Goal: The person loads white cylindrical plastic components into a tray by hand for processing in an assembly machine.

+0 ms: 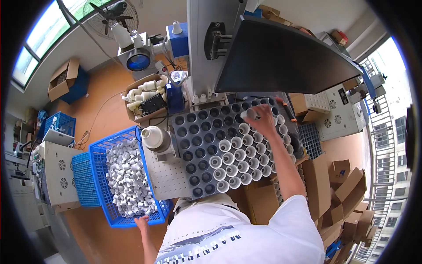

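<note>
Over the upper right part of a dark tray (190,143) with round holes, my right hand (262,119) has its fingers closed on a white cup-shaped part (249,115). Several similar white parts (239,154) stand in the tray's holes, mostly in its right half, while holes at the left and along the top show dark. My left hand (142,221) is at the near edge of a blue basket (98,176) heaped with small white parts (127,176). Its fingers are apart and hold nothing that I can see.
Left of the tray, a white cylindrical piece (154,138) sits on a perforated metal plate (167,176). A monitor (285,57) hangs above the tray's far side. Behind the basket is a box of white fittings (147,94). Cardboard boxes (316,185) stand at the right.
</note>
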Motion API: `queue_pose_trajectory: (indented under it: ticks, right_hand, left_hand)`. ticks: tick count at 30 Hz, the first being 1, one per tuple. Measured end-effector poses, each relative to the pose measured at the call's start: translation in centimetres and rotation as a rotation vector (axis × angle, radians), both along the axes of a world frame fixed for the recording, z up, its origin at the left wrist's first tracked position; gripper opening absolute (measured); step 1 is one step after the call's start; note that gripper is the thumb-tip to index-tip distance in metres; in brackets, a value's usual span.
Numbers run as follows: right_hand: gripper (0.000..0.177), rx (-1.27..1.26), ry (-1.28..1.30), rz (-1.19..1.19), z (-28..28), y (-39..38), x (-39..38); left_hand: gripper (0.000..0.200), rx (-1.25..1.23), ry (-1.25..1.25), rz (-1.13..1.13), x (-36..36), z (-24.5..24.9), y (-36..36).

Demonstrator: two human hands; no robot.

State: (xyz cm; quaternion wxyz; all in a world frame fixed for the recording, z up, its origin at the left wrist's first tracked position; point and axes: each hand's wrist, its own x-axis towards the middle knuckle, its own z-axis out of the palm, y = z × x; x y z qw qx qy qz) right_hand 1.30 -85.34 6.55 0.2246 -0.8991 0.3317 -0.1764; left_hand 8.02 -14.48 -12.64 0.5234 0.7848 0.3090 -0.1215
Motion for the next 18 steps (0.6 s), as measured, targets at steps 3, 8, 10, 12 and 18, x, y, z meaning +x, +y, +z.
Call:
queue_pose_trajectory:
  ticks: [3, 8, 10, 12, 18]
  right_hand:
    - [0.056, 0.034, -0.011, 0.214, 0.5, 9.9, 2.7]
    - [0.058, -0.108, -0.104, 0.356, -2.5, 18.2, 4.9]
    - [0.059, -0.130, -0.089, 0.351, -2.9, 19.4, 4.6]
    - [0.059, -0.131, -0.094, 0.354, -2.6, 20.0, 4.0]
    - [0.048, -0.066, -0.138, 0.140, -1.5, 20.4, 0.7]
  left_hand:
    - [0.021, -0.117, -0.043, -0.024, 2.9, 1.9, -2.4]
    - [0.014, -0.163, -0.382, -0.316, 8.2, 2.9, -4.2]
    - [0.019, -0.230, -0.436, -0.345, 10.0, 5.1, -5.7]
    - [0.021, -0.257, -0.474, -0.457, 10.8, 8.3, -7.4]
    - [0.031, -0.509, -0.519, -0.554, 13.3, 10.7, -11.0]
